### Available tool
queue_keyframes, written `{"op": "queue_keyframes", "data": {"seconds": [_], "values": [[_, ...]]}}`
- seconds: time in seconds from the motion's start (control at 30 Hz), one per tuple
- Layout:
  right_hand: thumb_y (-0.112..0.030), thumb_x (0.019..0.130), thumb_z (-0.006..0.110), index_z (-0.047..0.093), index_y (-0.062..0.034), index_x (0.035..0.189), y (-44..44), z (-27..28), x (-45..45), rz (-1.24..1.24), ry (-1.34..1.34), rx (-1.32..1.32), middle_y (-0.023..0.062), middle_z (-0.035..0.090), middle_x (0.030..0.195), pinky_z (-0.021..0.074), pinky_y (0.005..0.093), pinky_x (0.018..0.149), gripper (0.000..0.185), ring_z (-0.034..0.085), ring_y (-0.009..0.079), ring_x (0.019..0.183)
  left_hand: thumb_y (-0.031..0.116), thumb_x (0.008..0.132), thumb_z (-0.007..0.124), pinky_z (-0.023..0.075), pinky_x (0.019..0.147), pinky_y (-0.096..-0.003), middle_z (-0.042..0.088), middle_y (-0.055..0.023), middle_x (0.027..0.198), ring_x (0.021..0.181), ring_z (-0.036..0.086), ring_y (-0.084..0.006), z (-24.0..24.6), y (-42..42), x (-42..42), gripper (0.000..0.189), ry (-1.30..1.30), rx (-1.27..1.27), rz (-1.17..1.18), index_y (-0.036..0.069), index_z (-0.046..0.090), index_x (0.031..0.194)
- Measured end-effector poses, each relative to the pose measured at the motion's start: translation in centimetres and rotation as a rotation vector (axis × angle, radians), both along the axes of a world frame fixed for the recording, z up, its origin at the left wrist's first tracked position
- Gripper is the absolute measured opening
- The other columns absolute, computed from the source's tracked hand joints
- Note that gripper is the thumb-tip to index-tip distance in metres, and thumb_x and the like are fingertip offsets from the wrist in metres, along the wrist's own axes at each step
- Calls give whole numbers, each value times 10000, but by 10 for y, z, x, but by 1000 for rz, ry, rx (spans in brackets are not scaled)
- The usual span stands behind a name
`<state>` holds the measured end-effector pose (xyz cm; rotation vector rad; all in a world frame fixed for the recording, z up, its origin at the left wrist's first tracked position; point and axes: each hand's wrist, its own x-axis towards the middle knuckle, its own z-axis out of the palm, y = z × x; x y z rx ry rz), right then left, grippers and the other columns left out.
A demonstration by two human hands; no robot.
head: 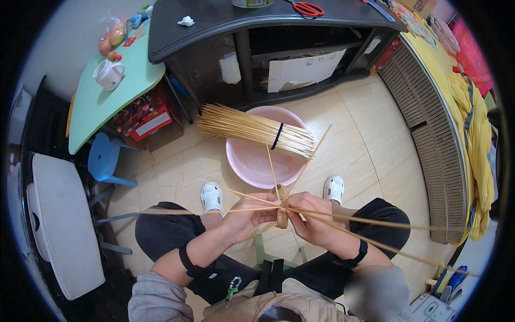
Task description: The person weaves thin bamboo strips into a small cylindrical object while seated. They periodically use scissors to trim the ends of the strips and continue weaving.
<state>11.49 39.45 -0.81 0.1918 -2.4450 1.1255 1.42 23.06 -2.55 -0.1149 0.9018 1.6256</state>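
Between my two hands is a narrow woven strip of tan straw-like material, with several long loose straws fanning out from it left, right and forward. My left hand pinches the straws at the left of the strip. Against its right side, my right hand grips the straws with thumb and fingers, close to the left fingertips. Part of the strip hangs below and behind the hands. Beyond them, a bundle of straws tied with a black band lies across a pink plastic basin.
A dark cabinet bears red-handled scissors. At left stand a green table with a white mug, a blue stool and a white-topped seat. A bed with yellow cloth is at right.
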Motion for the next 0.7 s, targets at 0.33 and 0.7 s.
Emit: {"op": "queue_keyframes", "data": {"seconds": [0.33,0.7], "values": [[-93,837,679,631,60,925,6,12,-8,-148,-665,-914,79,658,755,508,214,565,182,623,97,645,-8,822,640,482,831,-244,623,-76,988,923,606,-122,11,9,13,235,520,-29,224,-15,548,1039],[-149,905,593,586,38,1013,15,17,-8,-65,-742,-1287,83,648,823,514,223,610,217,611,104,653,60,883,601,479,823,-233,619,-50,964,912,597,-104,17,7,4,151,311,-71,84,-8,588,1016]]}}
